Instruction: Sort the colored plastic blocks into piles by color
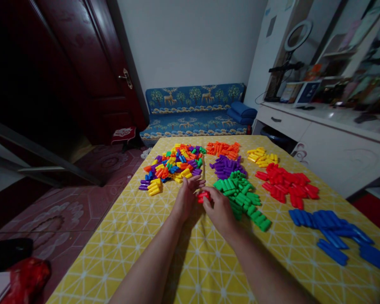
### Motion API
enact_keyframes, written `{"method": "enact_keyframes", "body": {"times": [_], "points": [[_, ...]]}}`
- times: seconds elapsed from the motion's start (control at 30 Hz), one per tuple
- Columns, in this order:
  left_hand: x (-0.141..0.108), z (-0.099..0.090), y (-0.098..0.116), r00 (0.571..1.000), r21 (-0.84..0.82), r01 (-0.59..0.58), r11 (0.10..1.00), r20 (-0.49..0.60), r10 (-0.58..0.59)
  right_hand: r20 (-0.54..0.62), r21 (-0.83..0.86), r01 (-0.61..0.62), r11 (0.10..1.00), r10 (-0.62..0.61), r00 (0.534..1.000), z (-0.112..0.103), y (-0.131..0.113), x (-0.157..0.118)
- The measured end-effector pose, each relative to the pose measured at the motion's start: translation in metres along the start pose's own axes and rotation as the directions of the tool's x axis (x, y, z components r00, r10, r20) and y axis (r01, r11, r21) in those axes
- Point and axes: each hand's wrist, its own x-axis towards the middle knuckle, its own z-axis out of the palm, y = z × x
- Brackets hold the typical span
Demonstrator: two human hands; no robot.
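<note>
Red plastic building pieces are in the fingers of my right hand, just above the middle of the table. Close by on the left is my left hand, its fingers stretched out and nothing visible in it. Beyond it spreads a mixed heap of coloured plastic pieces. Beside my right hand lie green pieces, with purple pieces and orange pieces farther back. Red pieces form a pile to the right.
The table wears a yellow patterned cloth. Yellow pieces sit at the back right, blue pieces at the right edge. A blue sofa stands behind the table, a white dresser to the right, a dark red door to the left.
</note>
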Motion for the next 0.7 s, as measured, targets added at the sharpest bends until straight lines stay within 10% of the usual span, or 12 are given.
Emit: {"method": "enact_keyframes", "body": {"times": [0.23,0.33,0.5,0.7], "points": [[0.006,-0.015,0.0,0.926,0.467,-0.168,0.868,-0.227,0.302,0.028,0.55,-0.354,0.757,0.407,0.913,-0.021,0.013,0.013],[0.008,-0.028,0.005,0.81,0.79,-0.232,0.568,-0.167,0.562,0.026,0.571,-0.376,0.729,0.442,0.897,-0.027,0.009,0.015],[0.007,-0.05,0.019,0.648,0.972,0.234,0.014,-0.166,0.743,-0.045,0.534,-0.346,0.772,0.434,0.9,-0.032,0.003,0.015],[0.007,-0.064,0.02,0.716,0.84,0.526,-0.133,-0.354,0.601,-0.313,0.621,-0.242,0.745,0.519,0.795,-0.048,0.025,0.023]]}}
